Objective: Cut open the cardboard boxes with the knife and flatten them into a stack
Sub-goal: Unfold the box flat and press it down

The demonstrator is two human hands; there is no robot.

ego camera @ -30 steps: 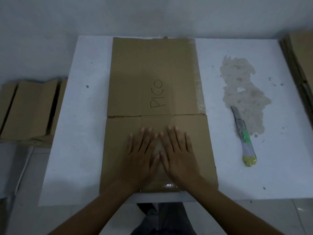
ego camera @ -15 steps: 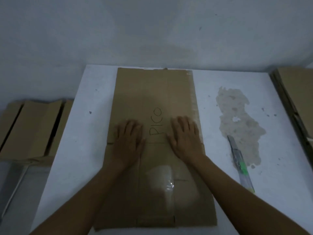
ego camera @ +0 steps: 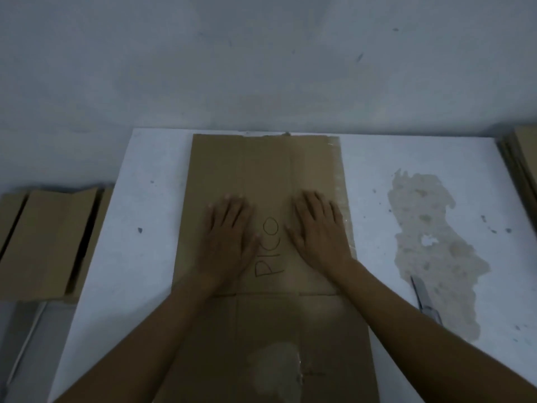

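On my feed the flattened box (ego camera: 267, 170) lies in the middle of the white table (ego camera: 116, 257), long side running away from the camera. Both hands press on it palms down, fingers straight, gripping nothing: left hand (ego camera: 226, 237) and right hand (ego camera: 319, 231) either side of the handwritten "PICO" (ego camera: 268, 248). The knife (ego camera: 424, 298) sits off to the right on a scuffed patch (ego camera: 430, 228), its near end hidden by the right forearm. More cardboard at the far right edge (ego camera: 523, 158) – and folded boxes (ego camera: 49, 242) beside the table on the left.
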